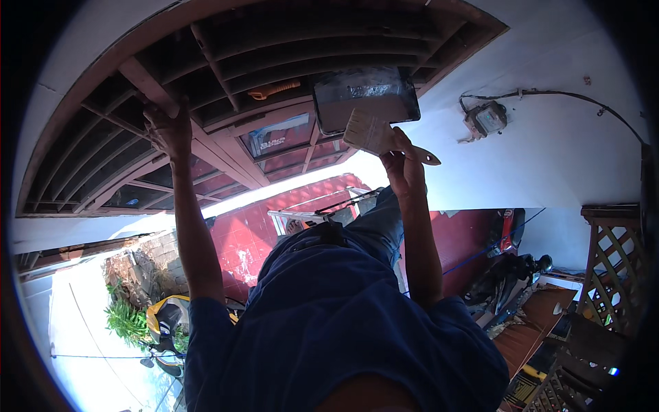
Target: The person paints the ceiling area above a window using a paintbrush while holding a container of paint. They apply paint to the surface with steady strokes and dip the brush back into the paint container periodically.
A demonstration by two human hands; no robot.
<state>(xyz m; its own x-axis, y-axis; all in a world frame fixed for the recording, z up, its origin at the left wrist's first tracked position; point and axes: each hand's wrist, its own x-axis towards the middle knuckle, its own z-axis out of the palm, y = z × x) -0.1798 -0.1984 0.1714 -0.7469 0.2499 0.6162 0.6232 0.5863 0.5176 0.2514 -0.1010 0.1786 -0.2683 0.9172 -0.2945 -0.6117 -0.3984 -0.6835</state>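
Note:
In my right hand [406,167] is a wide, flat paintbrush [369,130], gripped near its ferrule with the bristles pointing up and to the left. Just beyond the bristles, a black paint tray [329,118] rests against the barred window, with greyish paint in it. My left hand [171,130] is raised on the left and grips the brown wooden post [146,84] of the window frame, its fingers round the edge. Between the post and the tray, an orange-handled tool [274,89] lies by the window bars; its kind is unclear.
Curved dark bars [309,65] cross the brown window. A lamp [489,118] with a cable is fixed to the white wall on the right. Below are a red tiled floor [237,244], a ladder-like frame [343,202] at my legs, motorbikes [504,281] and wooden lattice [614,271].

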